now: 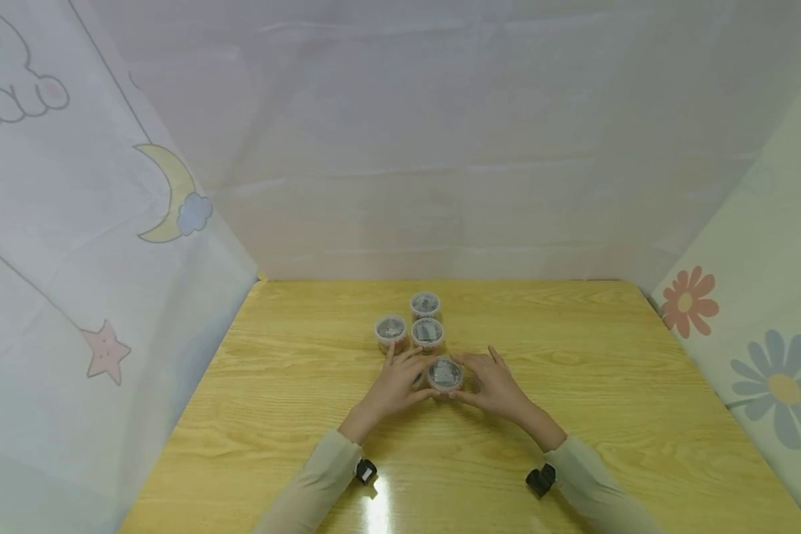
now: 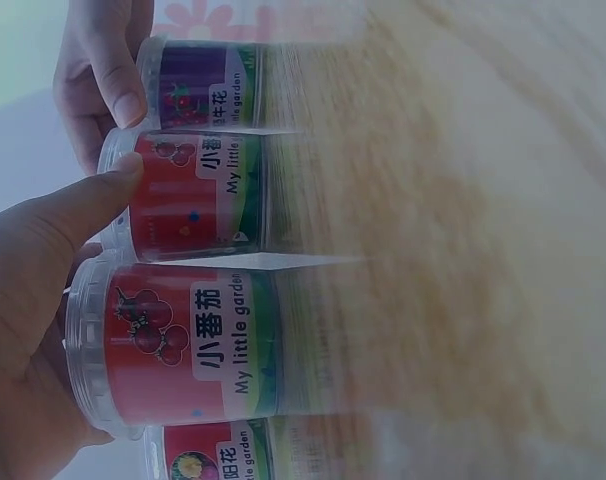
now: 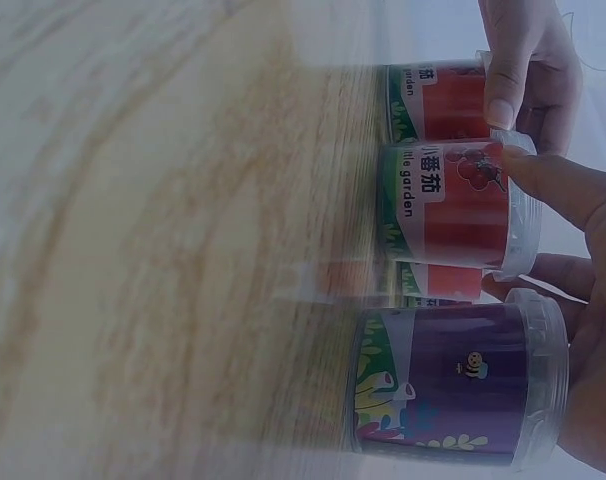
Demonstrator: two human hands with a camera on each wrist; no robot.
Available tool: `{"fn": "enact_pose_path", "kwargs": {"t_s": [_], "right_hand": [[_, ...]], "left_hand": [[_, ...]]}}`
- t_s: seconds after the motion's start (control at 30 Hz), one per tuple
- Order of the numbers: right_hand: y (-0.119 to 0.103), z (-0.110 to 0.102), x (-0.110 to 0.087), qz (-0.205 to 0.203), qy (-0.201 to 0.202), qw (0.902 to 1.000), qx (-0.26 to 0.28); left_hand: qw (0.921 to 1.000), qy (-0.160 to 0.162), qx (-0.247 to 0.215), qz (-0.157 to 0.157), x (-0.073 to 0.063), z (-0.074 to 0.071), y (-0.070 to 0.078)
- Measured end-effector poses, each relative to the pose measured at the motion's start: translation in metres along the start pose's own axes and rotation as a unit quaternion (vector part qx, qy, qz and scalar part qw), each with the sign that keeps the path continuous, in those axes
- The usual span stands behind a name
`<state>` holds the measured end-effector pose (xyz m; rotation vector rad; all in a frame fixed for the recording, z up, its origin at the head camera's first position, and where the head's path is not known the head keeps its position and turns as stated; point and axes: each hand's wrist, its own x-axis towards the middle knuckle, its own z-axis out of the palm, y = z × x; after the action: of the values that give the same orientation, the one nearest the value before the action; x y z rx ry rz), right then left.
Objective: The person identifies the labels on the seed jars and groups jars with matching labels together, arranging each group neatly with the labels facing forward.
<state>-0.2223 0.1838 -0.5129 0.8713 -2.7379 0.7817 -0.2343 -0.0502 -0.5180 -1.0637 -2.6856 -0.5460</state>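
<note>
In the head view my left hand (image 1: 394,386) and right hand (image 1: 497,386) meet at a lidded plastic cup (image 1: 445,374), thumbs at its near side and fingers at its far side. The wrist views show its red label with tomatoes (image 3: 463,200) and "My little garden". It stands upright on the table. Another red-labelled cup (image 2: 173,345) stands beneath my left palm, mostly hidden from the head camera. A purple-labelled cup (image 3: 443,380) stands beside my right palm, hidden in the head view.
Behind the hands stand three more lidded cups: a left one (image 1: 391,326), a middle one (image 1: 428,334) and a rear one (image 1: 425,304). The wooden table (image 1: 574,334) meets a pale cloth backdrop (image 1: 440,148) at its back edge.
</note>
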Motion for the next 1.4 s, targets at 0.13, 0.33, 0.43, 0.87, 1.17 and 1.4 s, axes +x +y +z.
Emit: {"fn": "enact_pose_path", "kwargs": {"t_s": [0.13, 0.33, 0.43, 0.87, 1.17, 1.4], "right_hand": [[0.000, 0.000, 0.000, 0.000, 0.000, 1.0000, -0.003], [-0.002, 0.000, -0.001, -0.007, 0.012, 0.9999, -0.001], [-0.002, -0.001, -0.001, -0.015, 0.019, 0.9997, 0.000], [0.000, -0.003, -0.002, -0.005, 0.003, 0.9999, 0.008], [0.003, -0.007, -0.004, -0.004, 0.010, 0.9999, 0.010], [0.007, -0.010, -0.006, -0.019, 0.022, 0.9995, 0.015]], "left_hand": [[1.0000, -0.004, 0.002, -0.005, 0.000, 0.001, 0.000], [0.9999, -0.008, 0.005, -0.007, 0.001, 0.001, 0.000], [1.0000, -0.004, 0.006, -0.004, 0.001, 0.001, 0.000], [1.0000, 0.000, -0.007, -0.001, 0.002, 0.000, 0.001], [0.9997, 0.012, 0.020, 0.011, 0.004, 0.001, 0.005], [0.9998, 0.003, 0.020, 0.008, 0.007, 0.001, 0.006]]}}
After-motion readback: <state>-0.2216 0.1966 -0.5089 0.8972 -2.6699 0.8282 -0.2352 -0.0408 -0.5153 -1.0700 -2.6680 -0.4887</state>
